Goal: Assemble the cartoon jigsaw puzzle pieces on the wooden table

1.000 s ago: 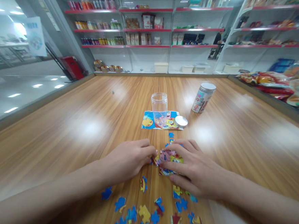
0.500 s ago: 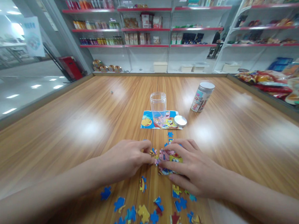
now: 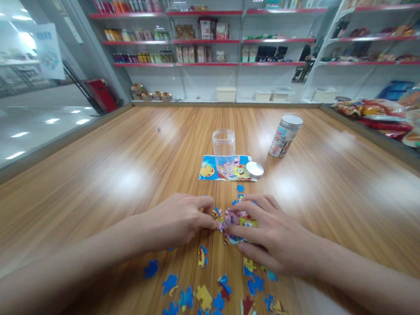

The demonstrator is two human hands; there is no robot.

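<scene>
A small block of joined puzzle pieces (image 3: 241, 222), pink and yellow, lies on the wooden table (image 3: 122, 180). My right hand (image 3: 272, 236) rests on it with fingers spread flat, pressing its edges. My left hand (image 3: 178, 220) is curled, thumb and fingertips pinching a small puzzle piece (image 3: 216, 215) against the block's left side. Several loose blue and yellow pieces (image 3: 203, 298) lie scattered in front of my arms.
Beyond the block lie a printed picture card (image 3: 209, 169), an open clear jar (image 3: 223, 146) standing on it, a silver lid (image 3: 254, 170) and a closed printed jar (image 3: 285, 135). Snack bags (image 3: 385, 114) are piled at the right. Store shelves (image 3: 203, 42) stand behind.
My left hand's fingertips have shifted slightly at the block's left edge with the small piece. The right hand stays on the block. The view has barely shifted.
</scene>
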